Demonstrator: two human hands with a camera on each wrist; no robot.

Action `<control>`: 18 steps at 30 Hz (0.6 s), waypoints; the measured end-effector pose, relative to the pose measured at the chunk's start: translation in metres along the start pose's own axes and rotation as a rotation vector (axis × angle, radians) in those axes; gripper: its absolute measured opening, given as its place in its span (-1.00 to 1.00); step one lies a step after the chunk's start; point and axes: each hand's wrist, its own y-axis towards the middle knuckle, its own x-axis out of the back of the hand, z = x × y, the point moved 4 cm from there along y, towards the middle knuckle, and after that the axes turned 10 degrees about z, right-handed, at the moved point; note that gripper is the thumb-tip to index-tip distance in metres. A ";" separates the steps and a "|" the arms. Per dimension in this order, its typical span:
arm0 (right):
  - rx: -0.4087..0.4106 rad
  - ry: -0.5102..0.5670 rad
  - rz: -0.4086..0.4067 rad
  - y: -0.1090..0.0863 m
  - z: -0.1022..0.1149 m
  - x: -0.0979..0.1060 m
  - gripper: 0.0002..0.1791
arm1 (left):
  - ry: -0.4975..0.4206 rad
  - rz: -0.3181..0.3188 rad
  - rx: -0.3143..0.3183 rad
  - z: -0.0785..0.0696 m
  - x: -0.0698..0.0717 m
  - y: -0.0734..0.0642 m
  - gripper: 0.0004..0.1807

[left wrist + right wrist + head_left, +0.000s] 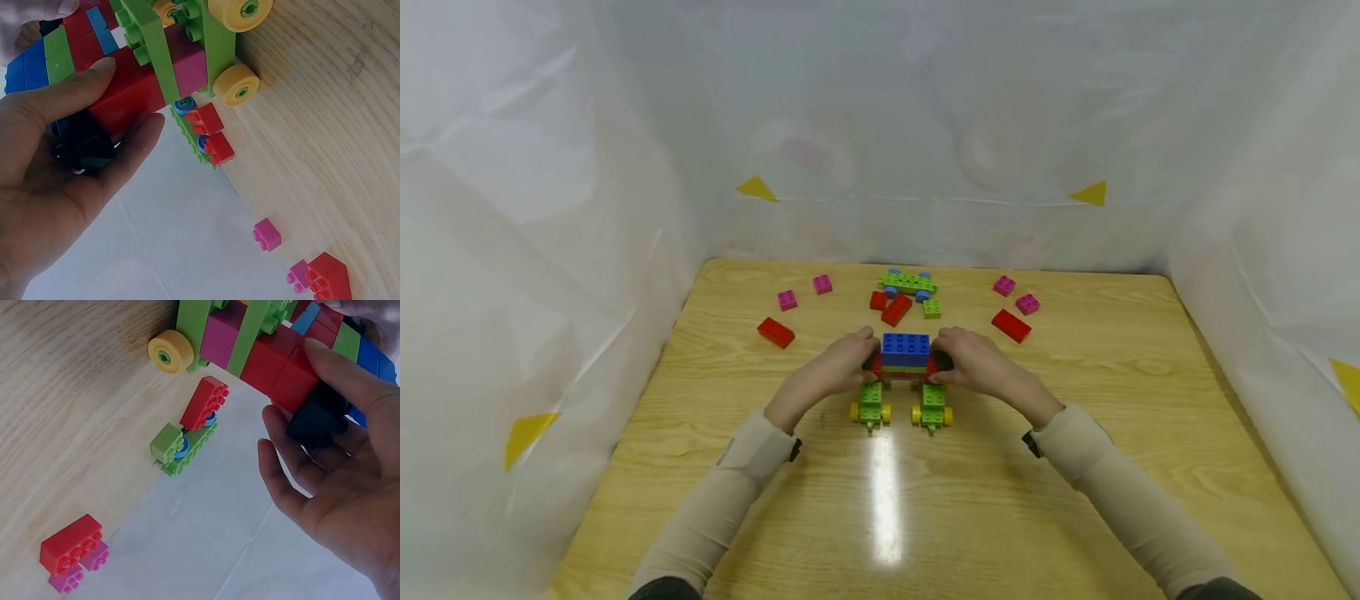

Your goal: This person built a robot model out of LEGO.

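Both hands hold one toy building-brick model [906, 348] from its two sides. A blue brick tops it, with a green layer and red bricks [131, 94] below. Lower down are two green wheeled bases [871, 407] with yellow wheels. My left hand [838, 363] pinches the red side between thumb and fingers, and a black brick [86, 142] lies against its palm side. On the opposite side my right hand [981, 367] grips the model, thumb on the red bricks; another black brick [317, 415] sits within its curled fingers. The hands partly hide the model's ends.
Behind the model lie a green base with blue wheels [907, 283], loose red bricks [897, 311] and a small green brick [932, 308]. Pink bricks and a red brick [776, 332] lie left; a similar group with a red brick [1011, 325] lies right. White sheeting [925, 233] surrounds the wooden table [1037, 517].
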 end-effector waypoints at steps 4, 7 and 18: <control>0.001 0.016 -0.008 -0.002 -0.002 -0.002 -0.60 | 0.008 0.007 0.018 -0.001 -0.002 0.002 -0.73; -0.004 0.022 0.002 -0.005 -0.001 -0.004 -0.61 | 0.015 0.014 0.023 -0.002 -0.005 0.002 -0.68; 0.001 0.043 -0.010 -0.004 -0.004 -0.001 -0.61 | 0.009 -0.018 0.014 -0.003 -0.003 0.002 -0.69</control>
